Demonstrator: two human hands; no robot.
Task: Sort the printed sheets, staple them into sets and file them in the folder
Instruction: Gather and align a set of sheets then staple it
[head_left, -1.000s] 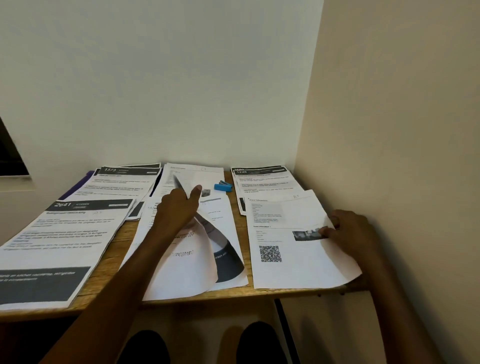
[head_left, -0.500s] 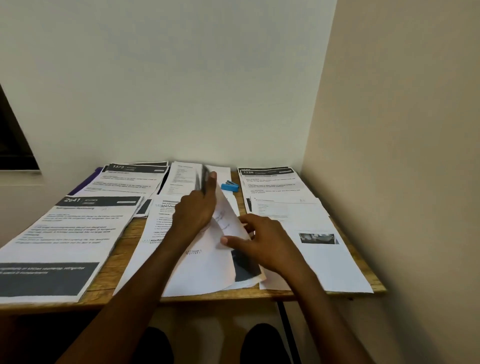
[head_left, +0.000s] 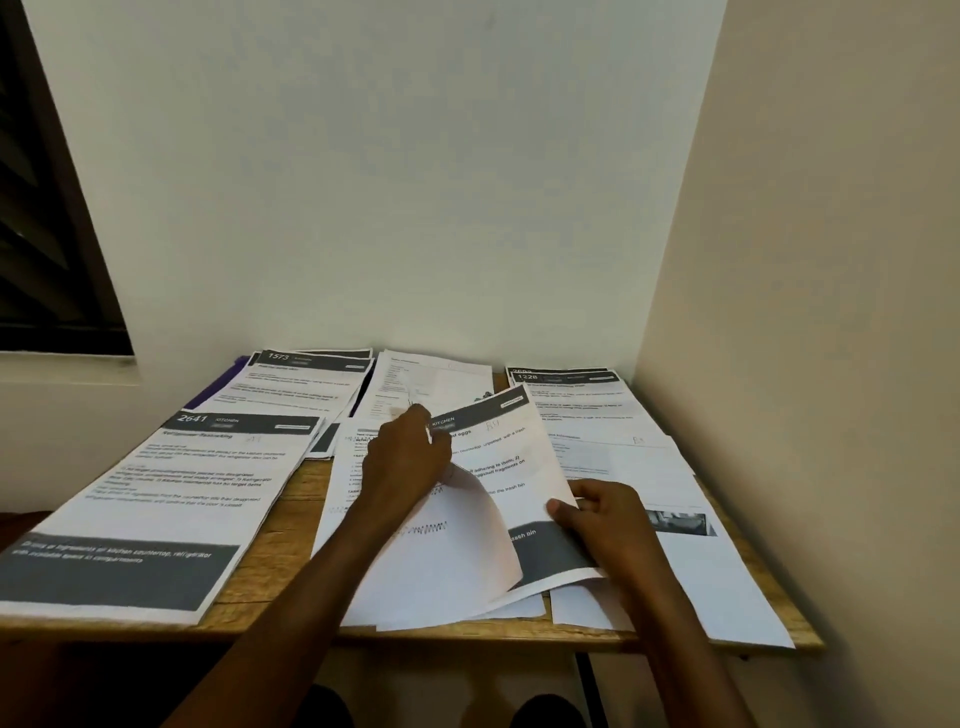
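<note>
Printed sheets lie in piles across a small wooden table (head_left: 291, 525). At the centre, my left hand (head_left: 405, 457) pinches the curled top edge of a white sheet (head_left: 441, 566) that is folded back towards me. Under it a sheet with a dark "KITCHEN" header (head_left: 498, 452) is lifted off the pile, and my right hand (head_left: 602, 525) grips its right edge near the dark band at the bottom. A purple folder (head_left: 218, 384) peeks out under the back left pile. The stapler is hidden.
Pile "2641" (head_left: 171, 499) covers the front left, pile "1573" (head_left: 296, 384) the back left, pile "1228" (head_left: 576, 400) the back right. Loose white sheets (head_left: 691, 566) lie at the right. Walls close the back and the right side.
My right hand left the right-hand sheet, crossed to the centre pile and took hold of the KITCHEN sheet, which is now raised. The blue stapler at the back is now covered.
</note>
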